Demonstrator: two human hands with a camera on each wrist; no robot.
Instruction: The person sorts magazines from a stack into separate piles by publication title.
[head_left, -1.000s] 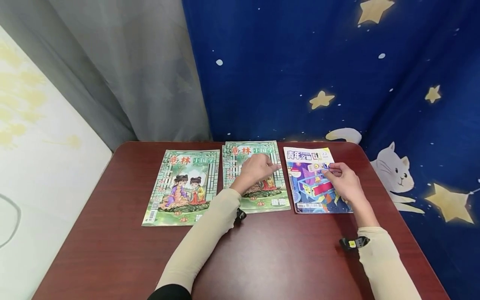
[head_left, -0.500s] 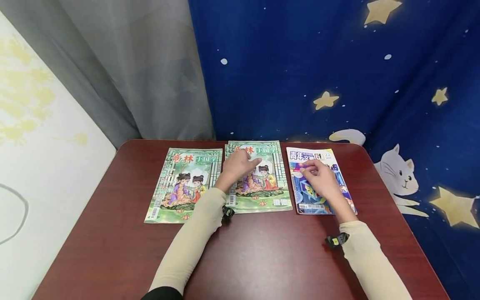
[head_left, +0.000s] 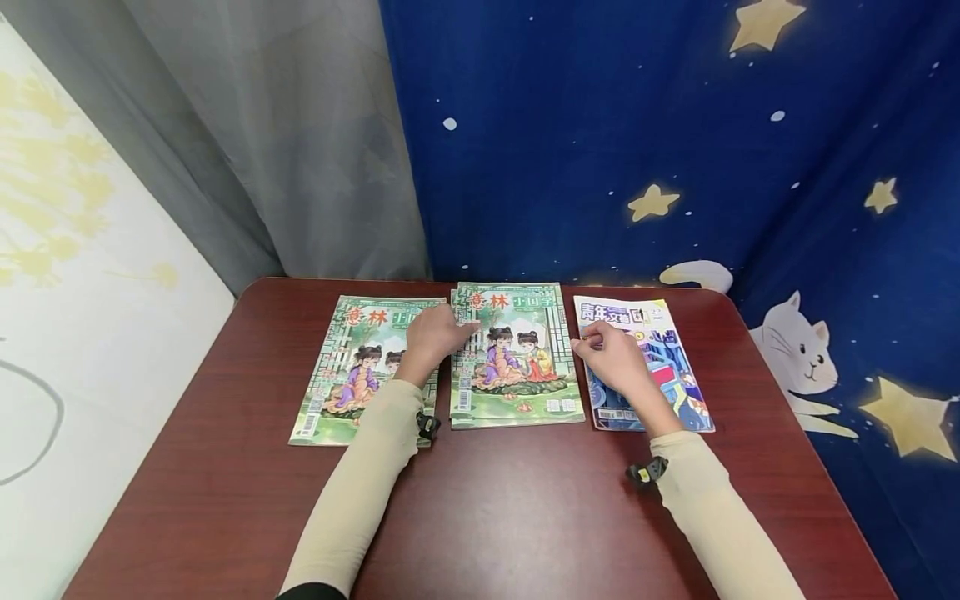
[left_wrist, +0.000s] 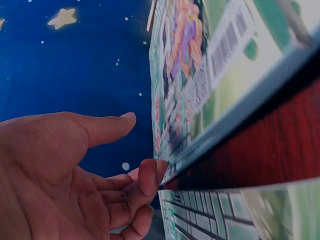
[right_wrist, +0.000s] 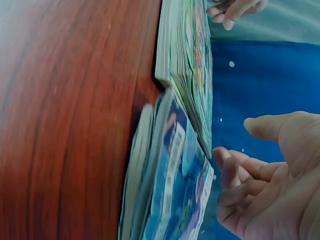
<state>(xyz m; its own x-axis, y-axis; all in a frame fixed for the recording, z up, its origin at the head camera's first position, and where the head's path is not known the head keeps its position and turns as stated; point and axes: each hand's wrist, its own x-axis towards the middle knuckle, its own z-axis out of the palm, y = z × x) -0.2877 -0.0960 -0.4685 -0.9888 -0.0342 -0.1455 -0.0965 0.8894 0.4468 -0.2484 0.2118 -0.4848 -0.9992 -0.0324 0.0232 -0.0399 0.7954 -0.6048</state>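
Starry blue curtain (head_left: 540,150) behind red-brown table (head_left: 517,517); left grip (head_left: 432,340), right grip (head_left: 613,358) loosely spread near magazines (head_left: 517,362).

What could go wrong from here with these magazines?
Middle stack is uneven at its left edge; a grab there by the left hand might catch only part of it. Right hand is over the right stack, near the middle one, and could nudge either. Left sleeve passes over the left magazine and might drag it.
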